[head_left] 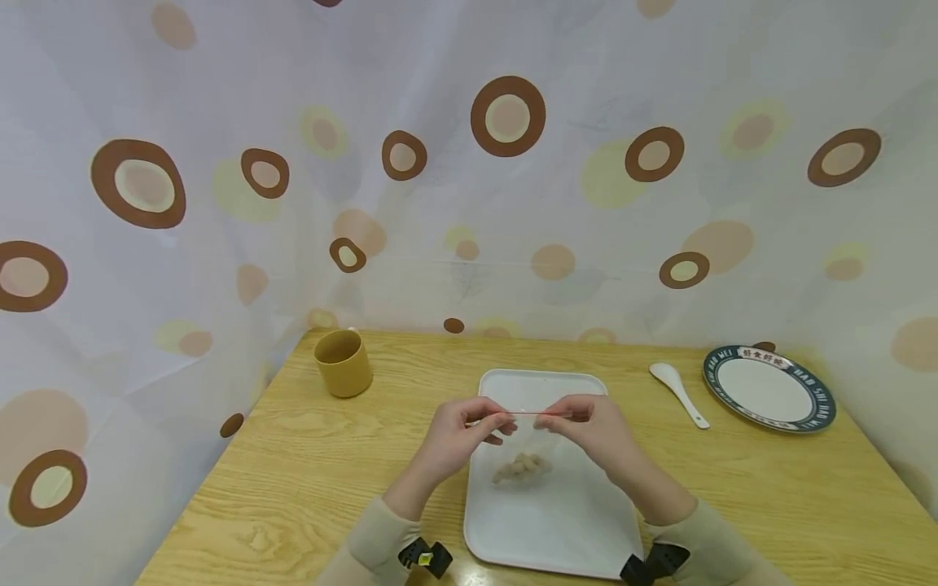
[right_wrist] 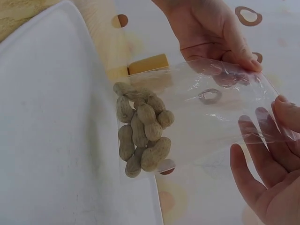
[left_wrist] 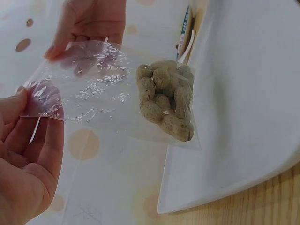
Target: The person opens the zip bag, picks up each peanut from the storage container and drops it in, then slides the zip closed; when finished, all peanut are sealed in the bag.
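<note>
A clear plastic bag [left_wrist: 101, 96] with a reddish top edge hangs between my two hands. Several unshelled peanuts [right_wrist: 145, 124] lie gathered at its bottom. My left hand [head_left: 462, 435] pinches one top corner of the bag between thumb and forefinger. At the opposite corner, my right hand [head_left: 589, 427] pinches the bag the same way, so the top edge is stretched straight. Below the hands, the white tray [head_left: 550, 521] lies on the wooden table, and the peanuts overlap it in the head view.
A mustard-yellow cup [head_left: 344, 366] stands at the table's back left. Right of the tray lies a white spoon [head_left: 677, 392], beside a plate [head_left: 765, 389] with a dark patterned rim. A dotted curtain [head_left: 469, 203] hangs behind the wooden table [head_left: 293, 488].
</note>
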`<act>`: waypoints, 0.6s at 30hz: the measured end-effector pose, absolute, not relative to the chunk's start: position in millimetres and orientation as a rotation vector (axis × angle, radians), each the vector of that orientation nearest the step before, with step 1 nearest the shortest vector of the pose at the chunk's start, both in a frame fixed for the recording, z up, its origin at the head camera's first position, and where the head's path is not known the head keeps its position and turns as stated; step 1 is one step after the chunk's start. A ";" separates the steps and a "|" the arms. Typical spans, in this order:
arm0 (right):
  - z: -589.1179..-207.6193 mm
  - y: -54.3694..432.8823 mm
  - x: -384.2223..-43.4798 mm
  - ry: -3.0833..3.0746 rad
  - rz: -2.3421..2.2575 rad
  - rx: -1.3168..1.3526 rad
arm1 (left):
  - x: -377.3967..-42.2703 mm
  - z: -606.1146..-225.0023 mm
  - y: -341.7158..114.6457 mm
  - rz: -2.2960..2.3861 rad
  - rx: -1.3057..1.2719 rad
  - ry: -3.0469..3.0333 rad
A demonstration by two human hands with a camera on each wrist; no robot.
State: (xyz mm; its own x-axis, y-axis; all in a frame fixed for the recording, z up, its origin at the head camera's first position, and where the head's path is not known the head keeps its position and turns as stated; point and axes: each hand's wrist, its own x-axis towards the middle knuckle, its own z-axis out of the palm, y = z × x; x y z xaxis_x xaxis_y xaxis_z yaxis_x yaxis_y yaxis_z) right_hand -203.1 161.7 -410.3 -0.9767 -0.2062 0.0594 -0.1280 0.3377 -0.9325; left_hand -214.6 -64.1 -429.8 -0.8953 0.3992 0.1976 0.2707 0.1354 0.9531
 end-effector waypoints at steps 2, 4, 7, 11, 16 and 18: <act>-410.5 163.9 -202.6 2.506 -1.750 -0.297 | -214.9 -429.2 -65.7 1.887 0.683 2.268; -410.0 165.3 -201.8 2.500 -1.764 -0.273 | -215.1 -428.1 -67.0 1.894 0.707 2.240; -408.6 165.6 -201.2 2.460 -1.803 -0.246 | -215.9 -427.7 -69.1 1.913 0.742 2.179; -406.0 164.0 -202.2 2.326 -1.908 -0.273 | -218.3 -429.1 -73.4 1.954 0.770 2.062; -401.4 163.7 -203.3 2.227 -2.064 -0.283 | -221.7 -431.9 -77.1 1.927 0.809 1.889; -399.2 162.9 -203.0 2.225 -2.094 -0.264 | -222.3 -434.5 -75.4 1.862 0.799 1.836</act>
State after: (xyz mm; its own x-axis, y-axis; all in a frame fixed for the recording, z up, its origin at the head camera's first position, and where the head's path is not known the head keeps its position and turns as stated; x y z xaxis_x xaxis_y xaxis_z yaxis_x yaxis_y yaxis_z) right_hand -203.0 162.9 -399.2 -0.9825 -0.1753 0.0632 -0.0738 0.0542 -0.9958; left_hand -222.3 -75.4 -434.5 -0.7542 0.6463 0.1157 0.1065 -0.0533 0.9929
